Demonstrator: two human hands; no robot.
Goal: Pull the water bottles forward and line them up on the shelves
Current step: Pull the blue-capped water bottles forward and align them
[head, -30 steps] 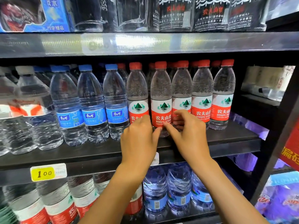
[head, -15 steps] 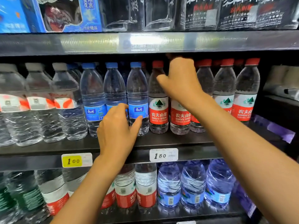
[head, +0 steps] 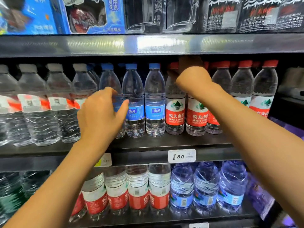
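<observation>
On the middle shelf (head: 144,145) stand blue-capped bottles with blue labels (head: 154,111) and, to their right, red-capped bottles with red labels (head: 175,116). My left hand (head: 100,116) wraps around the leftmost blue-capped bottle (head: 107,76), its thumb reaching towards the neighbouring one. My right hand (head: 190,66) reaches over the red caps into the dark under the upper shelf. Its fingers are hidden in shadow behind the front row.
White-capped bottles (head: 36,104) fill the shelf's left side. The upper shelf edge (head: 148,45) hangs close above the caps. A price tag reading 1.50 (head: 181,155) sits on the shelf front. Below stand red-labelled bottles (head: 138,191) and blue-tinted ones (head: 205,186).
My left hand moved from the red-labelled bottles left to the blue-capped ones. My right hand rose from the labels and reached deeper over the red caps.
</observation>
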